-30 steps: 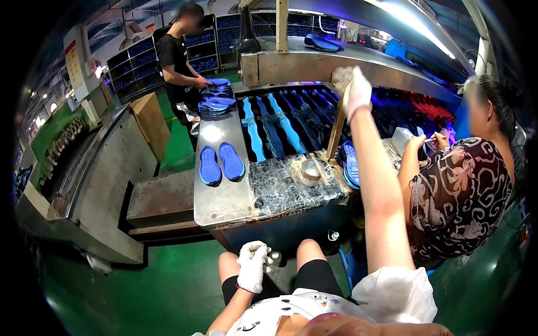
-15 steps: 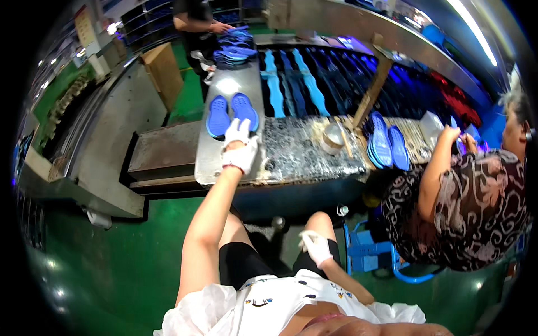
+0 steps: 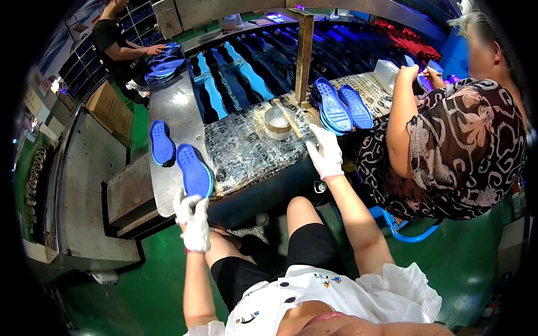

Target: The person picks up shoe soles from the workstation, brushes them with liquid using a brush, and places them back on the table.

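Observation:
My left hand (image 3: 192,223), in a white glove, has its fingers closed on the near end of a blue shoe sole (image 3: 194,172) at the metal plate's front edge. A second blue sole (image 3: 162,143) lies behind it to the left, apart from my hand. My right hand (image 3: 325,152), also gloved, is raised at the bench's front edge with its fingers apart and nothing in them. Just beyond it are stacked blue soles (image 3: 334,106) and another blue sole (image 3: 356,106) beside them. To its left, a wooden-handled brush (image 3: 288,119) leans by a cup (image 3: 277,126) of whitish stuff.
A conveyor (image 3: 269,61) carries rows of dark and light-blue pieces behind the bench, with a post (image 3: 304,56) standing before it. A co-worker (image 3: 448,145) sits close on the right. Another person (image 3: 115,53) stands far left by piled soles (image 3: 165,64).
My left hand has drawn one sole toward me, apart from its mate. My right hand has risen from my lap to the bench by the stacked soles. The view has swung rightward.

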Available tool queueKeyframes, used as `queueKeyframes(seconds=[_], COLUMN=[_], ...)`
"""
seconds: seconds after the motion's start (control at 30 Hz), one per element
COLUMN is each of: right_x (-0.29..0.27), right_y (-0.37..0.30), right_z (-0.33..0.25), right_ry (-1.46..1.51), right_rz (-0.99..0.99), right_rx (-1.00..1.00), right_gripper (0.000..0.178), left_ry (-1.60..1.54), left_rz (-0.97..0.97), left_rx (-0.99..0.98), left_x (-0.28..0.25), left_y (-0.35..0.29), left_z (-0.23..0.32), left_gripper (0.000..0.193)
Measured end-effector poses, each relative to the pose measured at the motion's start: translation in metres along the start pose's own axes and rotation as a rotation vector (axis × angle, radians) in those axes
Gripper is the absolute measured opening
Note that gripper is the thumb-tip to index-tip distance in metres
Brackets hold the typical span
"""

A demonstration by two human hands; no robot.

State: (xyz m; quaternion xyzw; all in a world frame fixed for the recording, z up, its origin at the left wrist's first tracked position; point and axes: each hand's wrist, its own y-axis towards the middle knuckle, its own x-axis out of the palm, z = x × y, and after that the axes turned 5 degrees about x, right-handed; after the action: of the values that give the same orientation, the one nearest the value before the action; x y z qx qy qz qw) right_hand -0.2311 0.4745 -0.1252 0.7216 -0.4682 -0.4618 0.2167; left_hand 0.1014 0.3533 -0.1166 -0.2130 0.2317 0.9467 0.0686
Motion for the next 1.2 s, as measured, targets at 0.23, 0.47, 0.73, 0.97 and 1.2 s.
queueKeyframes(seconds=[0.23, 0.47, 0.73, 0.97, 1.2], right_x=[0.026, 0.03, 0.022, 0.03, 0.012], right_y=[0.031, 0.056, 0.093, 0.098, 0.083], right_z=[-0.003, -0.016, -0.046, -0.042, -0.058], right_ry=[-0.07, 0.186, 0.158, -0.04, -0.038], right_rz=[-0.148, 0.123, -0.018, -0.156, 0.056], right_rx=[-0.022, -0.235, 0.054, 0.071, -0.144], right_gripper=[0.057, 0.031, 0.018, 0.026, 0.011], left_ry=[-0.762, -1.183, -1.166, -1.194, -0.994], left_rz=[0.206, 0.241, 0.261, 0.206, 0.085], left_rx=[-0.341, -0.701, -0.724, -0.802, -0.694], left_x=[-0.031, -0.021, -0.004, -0.01, -0.015], left_y=[-0.06, -0.04, -0.041, -0.034, -0.033], left_z=[0.015, -0.001, -0.014, -0.002, -0.013], left_gripper=[0.009, 0.019, 0.028, 0.026, 0.014])
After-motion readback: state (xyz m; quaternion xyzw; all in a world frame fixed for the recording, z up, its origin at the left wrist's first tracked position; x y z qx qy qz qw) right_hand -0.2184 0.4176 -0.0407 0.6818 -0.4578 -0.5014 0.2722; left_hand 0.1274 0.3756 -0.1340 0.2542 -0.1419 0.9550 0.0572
